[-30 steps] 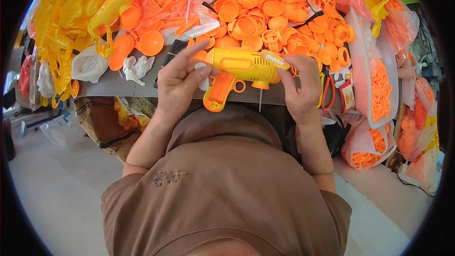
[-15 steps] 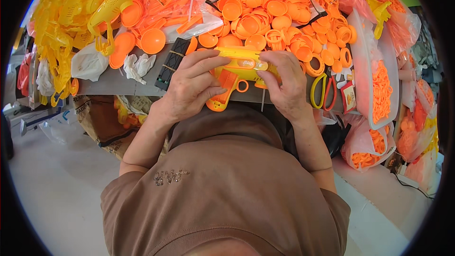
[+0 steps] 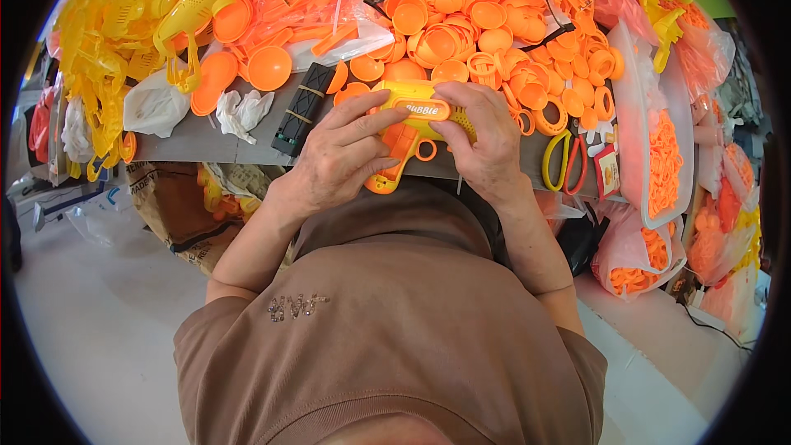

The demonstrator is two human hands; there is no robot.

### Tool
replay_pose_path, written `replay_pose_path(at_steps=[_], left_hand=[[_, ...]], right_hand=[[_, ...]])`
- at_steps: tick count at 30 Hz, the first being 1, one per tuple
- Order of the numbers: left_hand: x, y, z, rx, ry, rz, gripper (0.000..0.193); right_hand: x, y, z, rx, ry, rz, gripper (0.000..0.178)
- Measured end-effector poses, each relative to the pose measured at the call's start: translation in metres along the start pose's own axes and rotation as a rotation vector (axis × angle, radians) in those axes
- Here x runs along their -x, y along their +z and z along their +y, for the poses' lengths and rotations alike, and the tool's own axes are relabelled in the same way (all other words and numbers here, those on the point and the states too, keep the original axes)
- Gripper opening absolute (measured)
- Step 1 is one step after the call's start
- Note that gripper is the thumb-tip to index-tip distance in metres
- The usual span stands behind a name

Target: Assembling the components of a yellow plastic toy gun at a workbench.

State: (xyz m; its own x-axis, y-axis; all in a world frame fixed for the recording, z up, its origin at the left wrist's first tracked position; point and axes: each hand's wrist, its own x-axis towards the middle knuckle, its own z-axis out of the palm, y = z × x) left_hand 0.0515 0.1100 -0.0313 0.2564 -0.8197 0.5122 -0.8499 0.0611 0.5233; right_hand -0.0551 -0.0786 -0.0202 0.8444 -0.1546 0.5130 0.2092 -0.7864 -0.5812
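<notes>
A yellow and orange toy gun (image 3: 401, 147) is held between my hands at the table's front edge. An oval orange plate (image 3: 427, 110) with white lettering lies along its yellow side. My left hand (image 3: 339, 151) grips the rear and handle, its fingers resting over the plate's left end. On the other side, my right hand (image 3: 488, 142) pinches the front part, thumb and fingertips at the plate's right end. An orange ring-shaped trigger (image 3: 425, 150) shows beside the handle. My fingers cover parts of the body.
Orange round caps (image 3: 445, 37) are heaped behind my hands, with yellow shells (image 3: 115, 58) at the far left. A black strip bound with bands (image 3: 301, 111) lies left. Scissors with yellow and red handles (image 3: 566, 161) and a clear bin (image 3: 630, 132) stand right.
The oval plate, glossy with glare and with its lettering partly covered half a second ago, now shows clearly against the toy gun. My right hand has shifted slightly left along it.
</notes>
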Motion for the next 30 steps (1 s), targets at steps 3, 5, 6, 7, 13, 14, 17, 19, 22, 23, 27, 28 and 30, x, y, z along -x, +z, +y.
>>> replay_pose_path(at_steps=[3, 5, 6, 7, 13, 14, 17, 19, 22, 23, 27, 28, 30], left_hand=[[0.000, 0.000, 0.001, -0.025, 0.001, -0.013, 0.020], [0.000, 0.001, 0.003, -0.047, -0.010, -0.023, 0.021], [0.001, 0.001, 0.004, -0.070, -0.019, -0.033, 0.021], [0.001, 0.001, 0.005, -0.070, -0.021, -0.033, 0.021], [0.001, 0.001, 0.007, -0.101, -0.048, -0.051, 0.021], [0.001, 0.001, 0.007, -0.104, -0.050, -0.053, 0.020], [0.002, 0.002, 0.006, -0.097, -0.058, -0.053, 0.019], [0.002, 0.002, 0.006, -0.086, -0.064, -0.051, 0.019], [0.003, 0.003, 0.006, -0.079, -0.070, -0.051, 0.018], [0.003, 0.003, 0.006, -0.080, -0.066, -0.047, 0.017], [0.003, 0.002, 0.006, -0.075, -0.056, -0.055, 0.017], [0.003, 0.002, 0.006, -0.075, -0.058, -0.056, 0.017], [0.003, 0.003, 0.006, -0.076, -0.046, -0.043, 0.017]], right_hand=[[0.000, 0.001, -0.003, 0.036, -0.009, 0.017, 0.040], [0.002, 0.000, -0.002, 0.048, -0.023, 0.014, 0.040], [0.003, 0.000, -0.001, 0.060, -0.037, 0.012, 0.040], [0.005, 0.000, 0.000, 0.059, -0.037, 0.011, 0.040], [0.017, 0.000, 0.005, 0.224, -0.139, 0.031, 0.037], [0.017, -0.001, 0.004, 0.217, -0.143, 0.027, 0.037], [0.019, -0.001, 0.010, 0.197, -0.168, 0.015, 0.038], [0.019, -0.002, 0.012, 0.184, -0.189, 0.007, 0.038], [0.022, -0.001, 0.012, 0.233, -0.219, -0.024, 0.040], [0.024, 0.000, 0.012, 0.281, -0.224, -0.035, 0.041], [0.029, 0.000, 0.006, 0.444, -0.242, -0.095, 0.044], [0.029, 0.001, 0.006, 0.442, -0.241, -0.095, 0.044], [0.029, 0.001, 0.006, 0.482, -0.251, -0.094, 0.043]])
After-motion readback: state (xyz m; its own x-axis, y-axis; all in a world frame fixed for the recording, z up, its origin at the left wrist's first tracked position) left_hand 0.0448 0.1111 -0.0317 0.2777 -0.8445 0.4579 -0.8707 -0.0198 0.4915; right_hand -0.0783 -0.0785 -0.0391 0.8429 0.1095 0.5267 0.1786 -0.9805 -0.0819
